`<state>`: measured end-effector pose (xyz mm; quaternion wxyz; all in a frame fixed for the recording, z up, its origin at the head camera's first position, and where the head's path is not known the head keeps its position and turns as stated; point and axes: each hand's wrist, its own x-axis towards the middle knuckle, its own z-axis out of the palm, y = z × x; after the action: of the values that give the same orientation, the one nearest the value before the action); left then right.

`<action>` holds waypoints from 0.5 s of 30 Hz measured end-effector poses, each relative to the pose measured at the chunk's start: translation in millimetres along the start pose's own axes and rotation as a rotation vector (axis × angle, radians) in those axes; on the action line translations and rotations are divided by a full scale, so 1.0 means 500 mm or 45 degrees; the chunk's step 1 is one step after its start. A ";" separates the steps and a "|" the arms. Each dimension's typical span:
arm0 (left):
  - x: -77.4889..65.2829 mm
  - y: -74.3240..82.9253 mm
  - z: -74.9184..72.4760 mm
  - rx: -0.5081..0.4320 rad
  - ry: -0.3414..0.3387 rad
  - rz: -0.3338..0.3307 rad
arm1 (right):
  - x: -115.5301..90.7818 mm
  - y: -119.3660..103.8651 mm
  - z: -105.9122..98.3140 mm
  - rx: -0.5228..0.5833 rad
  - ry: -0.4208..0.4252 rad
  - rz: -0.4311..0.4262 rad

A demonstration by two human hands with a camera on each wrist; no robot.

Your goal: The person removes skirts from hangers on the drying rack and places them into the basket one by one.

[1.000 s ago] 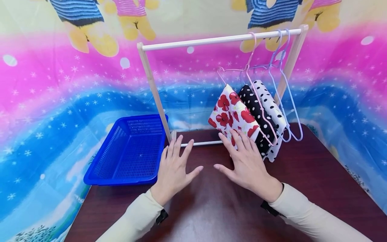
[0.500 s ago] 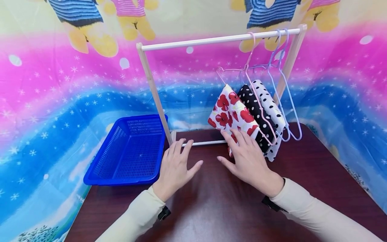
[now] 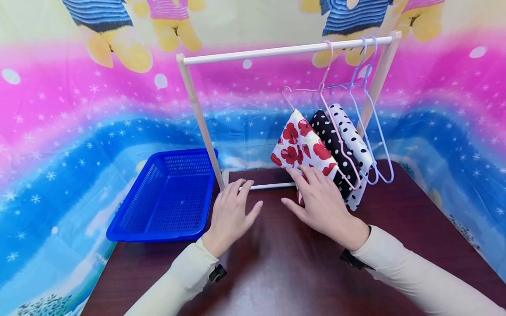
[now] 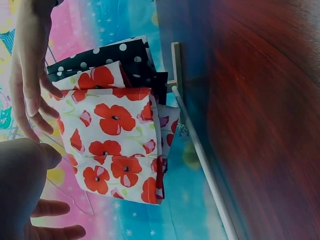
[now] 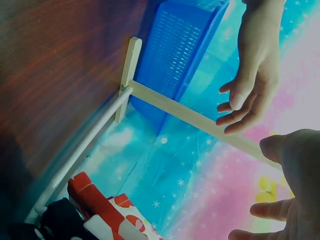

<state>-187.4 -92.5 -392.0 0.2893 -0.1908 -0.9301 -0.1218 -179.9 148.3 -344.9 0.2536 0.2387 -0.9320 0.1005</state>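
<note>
Both bare hands hover over the table with nothing in them. The left hand [image 3: 230, 215] is just right of the blue basket [image 3: 158, 235], fingers relaxed, pointing forward. The right hand [image 3: 322, 204] is in front of a white cloth with red flowers [image 3: 294, 138]; in the head view its fingertips overlap the cloth, and I cannot tell whether they touch. That cloth hangs folded on a pink hanger [image 3: 327, 98]. Behind it hang a black cloth with white dots [image 3: 326, 127] and a white cloth with black dots [image 3: 349, 131]. Purple-blue hangers [image 3: 381, 131] are at the right end.
A wooden rack [image 3: 257, 53] with a white top rail stands at the back of the dark red-brown table [image 3: 272, 281]. Its low bar [image 3: 272, 186] runs just above the tabletop. A printed cloth backdrop [image 3: 71, 123] surrounds the table.
Both hands have shifted slightly, their fingers bending a little more, and the right hand has drawn marginally closer to the flowered cloth. The basket, rack and hung cloths stay in place.
</note>
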 end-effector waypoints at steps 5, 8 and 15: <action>0.008 0.003 0.001 -0.041 -0.021 -0.033 | 0.010 0.001 -0.013 -0.018 0.002 -0.011; 0.011 0.003 0.003 -0.063 -0.034 -0.054 | 0.016 0.001 -0.021 -0.023 -0.004 -0.004; 0.020 0.003 0.008 -0.104 -0.020 -0.065 | 0.029 0.001 -0.041 -0.010 -0.027 0.011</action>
<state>-196.1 -86.9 -389.4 0.2708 -0.1794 -0.9312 -0.1656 -182.4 149.1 -319.6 0.2442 0.2348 -0.9360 0.0956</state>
